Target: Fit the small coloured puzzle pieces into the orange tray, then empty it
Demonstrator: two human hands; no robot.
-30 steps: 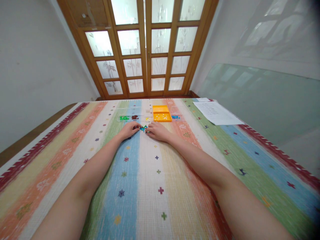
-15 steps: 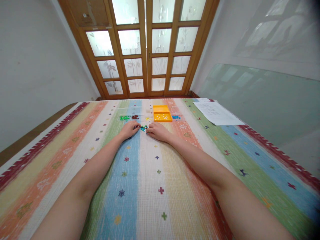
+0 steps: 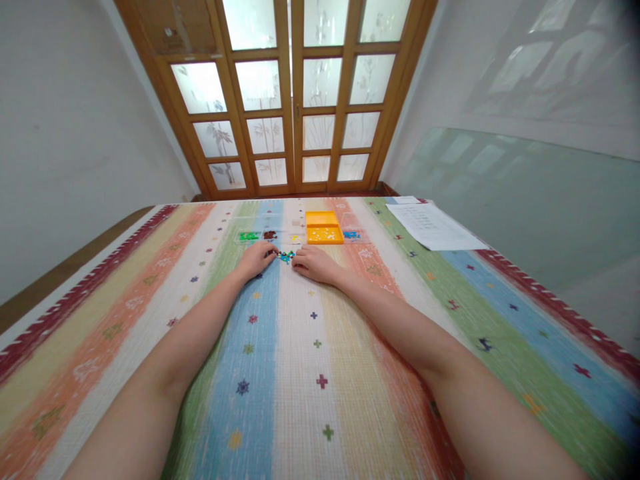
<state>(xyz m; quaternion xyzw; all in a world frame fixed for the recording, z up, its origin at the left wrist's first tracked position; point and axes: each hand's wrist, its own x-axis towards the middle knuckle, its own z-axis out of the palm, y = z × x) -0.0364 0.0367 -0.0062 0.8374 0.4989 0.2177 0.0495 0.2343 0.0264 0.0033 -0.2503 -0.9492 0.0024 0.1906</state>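
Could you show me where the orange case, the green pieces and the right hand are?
Orange case (image 3: pixel 325 225): head view, on the ridge between its two halves.
Green pieces (image 3: pixel 249 236): head view, middle of the pile.
Right hand (image 3: pixel 316 263): head view, back of the hand.

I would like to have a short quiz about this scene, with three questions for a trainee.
1. True or false: the orange case is open.
2. In the row with the orange case, which pieces lie farthest left in the picture? (A) blue (B) green (C) brown
3. Fill in: the small colourful cluster lies between the ____ and the ____.

Key: 1. True. 2. B, the green pieces. 3. left hand; right hand.
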